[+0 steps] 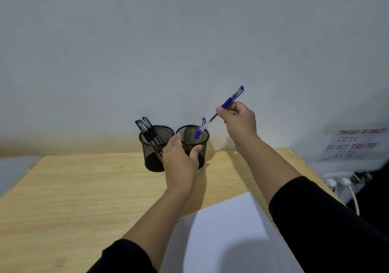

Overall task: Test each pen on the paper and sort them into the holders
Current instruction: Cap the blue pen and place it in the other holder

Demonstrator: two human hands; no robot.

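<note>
The right hand [239, 117] pinches a blue pen [229, 102] tilted above the right mesh holder [192, 146] near the table's [84, 188] far edge, while the left hand [181, 159] curls around that holder's wall; to drop it cleanly, the pen's low end should probably clear the rim, beside the blue pen already inside [200, 128], before the fingers let go. The black pens [147, 131] stand in the left holder [154, 148]. The paper [227, 230] runs off the near edge, any test marks are unreadable, and the held pen's tip is too thin to judge.
</note>
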